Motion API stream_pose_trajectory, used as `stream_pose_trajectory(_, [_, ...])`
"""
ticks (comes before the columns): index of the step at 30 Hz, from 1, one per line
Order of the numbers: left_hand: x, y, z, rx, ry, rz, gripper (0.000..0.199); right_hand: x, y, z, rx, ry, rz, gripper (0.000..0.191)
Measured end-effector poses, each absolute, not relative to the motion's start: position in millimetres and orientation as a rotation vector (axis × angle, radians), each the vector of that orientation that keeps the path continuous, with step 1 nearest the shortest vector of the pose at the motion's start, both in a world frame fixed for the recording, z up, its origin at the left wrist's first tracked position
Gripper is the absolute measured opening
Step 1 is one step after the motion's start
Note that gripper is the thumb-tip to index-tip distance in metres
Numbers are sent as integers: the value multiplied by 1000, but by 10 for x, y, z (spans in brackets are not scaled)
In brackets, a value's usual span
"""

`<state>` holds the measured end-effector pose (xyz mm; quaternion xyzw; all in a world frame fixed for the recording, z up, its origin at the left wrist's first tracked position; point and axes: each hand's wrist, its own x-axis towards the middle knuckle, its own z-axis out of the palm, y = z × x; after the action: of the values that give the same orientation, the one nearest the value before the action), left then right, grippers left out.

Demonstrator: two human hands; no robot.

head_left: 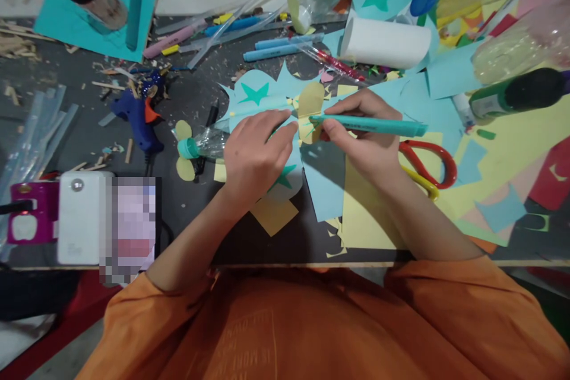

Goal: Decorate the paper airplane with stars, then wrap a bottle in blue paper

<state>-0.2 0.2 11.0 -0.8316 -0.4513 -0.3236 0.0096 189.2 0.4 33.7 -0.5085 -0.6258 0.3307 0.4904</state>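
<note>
Teal plastic makes up the slim marker [383,126] in the right hand [371,148], whose fingers are pinched together around its barrel. It lies almost level, its tip at a small yellow paper piece [310,97] with green marks on its lower half. This piece stands between the two hands, well back from the near edge of the dark desk [196,190].

The left hand [260,154] is spread palm down over a light blue paper shape [256,76], its fingers slightly bent and their tips just beside the yellow piece; whether they grip anything cannot be told. Green paper stars [255,94] show on the blue shape. From under this hand a clear bottle [214,141] points toward the desk's left edge, its teal cap [188,148] between two round yellow papers [183,129].

Scissors [449,163] with red and yellow handles lie by the right forearm, near a large yellow sheet [374,217] that reaches almost to the near edge. A blue glue gun [136,119] lies left of the bottle. Toward the near left corner rests a white power bank [82,219]. Toward the far edge are blue pens [285,47] and a white tube [385,41].
</note>
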Motion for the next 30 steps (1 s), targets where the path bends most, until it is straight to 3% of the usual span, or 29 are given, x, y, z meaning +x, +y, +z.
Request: stream_pose_trajectory(30, [-18, 11, 85, -2600, -1370, -1053, 25, 1900, -17, 381, -1142, -1616, 692, 12])
